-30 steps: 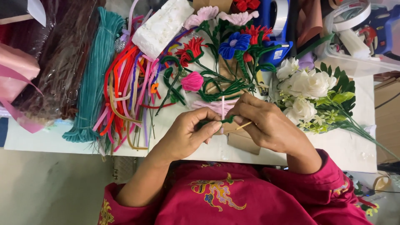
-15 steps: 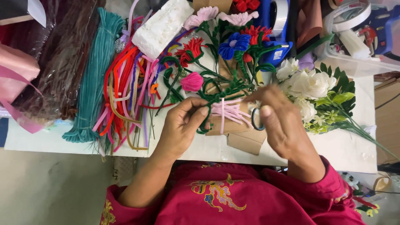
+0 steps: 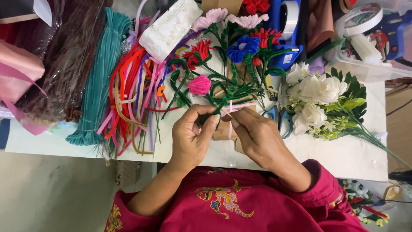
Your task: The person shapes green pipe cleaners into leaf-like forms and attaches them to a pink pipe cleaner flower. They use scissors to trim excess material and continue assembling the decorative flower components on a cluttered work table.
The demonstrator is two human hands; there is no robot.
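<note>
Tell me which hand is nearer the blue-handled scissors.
Right. The right hand lies just beside the scissors, nearly touching. The left hand sits farther away, beyond the right hand.

Hemmed in ahead by flowers (image 3: 240,47); pipe cleaners (image 3: 128,94) crowded left, scissors (image 3: 281,118) and bouquet (image 3: 319,96) right. Bare table (image 3: 343,157) near right.

Pale pink pipe cleaners (image 3: 238,106): thin fuzzy strands, several together, bent into loops and crossing one another; pinched at the middle between fingertips of both hands, one strand hanging straight down; held just above a small brown cardboard piece at the near table edge. Green pipe-cleaner stem (image 3: 211,117): dark, fuzzy, curved, gripped beside the pink strands.
</note>
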